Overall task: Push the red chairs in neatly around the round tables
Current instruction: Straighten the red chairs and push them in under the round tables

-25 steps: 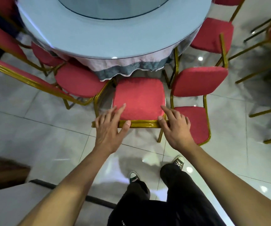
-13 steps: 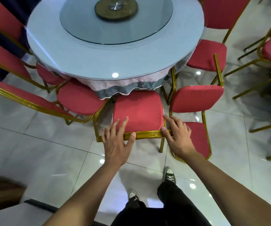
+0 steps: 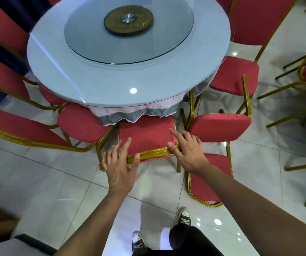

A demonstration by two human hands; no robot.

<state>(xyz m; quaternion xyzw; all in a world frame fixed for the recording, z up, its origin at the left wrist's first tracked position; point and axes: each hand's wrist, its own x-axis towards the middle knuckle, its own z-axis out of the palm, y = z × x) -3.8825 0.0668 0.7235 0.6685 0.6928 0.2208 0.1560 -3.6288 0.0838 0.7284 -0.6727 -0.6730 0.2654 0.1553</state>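
Both hands on gold backrest rail point(image 3: 149, 153) of red chair point(image 3: 145, 136): left hand point(image 3: 119, 164) fingers spread over rail, thumb hooked under; right hand point(image 3: 186, 148) gripping right corner. Chair seat directly ahead, front edge under tablecloth hem of round table point(image 3: 111, 78). Push line straight toward table centre.

1. My left hand point(image 3: 120, 163) grips the gold metal top rail of the red padded chair point(image 3: 144, 137), thumb under the rail.
2. My right hand point(image 3: 185, 150) holds the rail's right corner.
3. The chair's back touches the tablecloth hem of the round white table point(image 3: 74, 71).
4. A second red padded chair point(image 3: 218, 126) stands just beside it.
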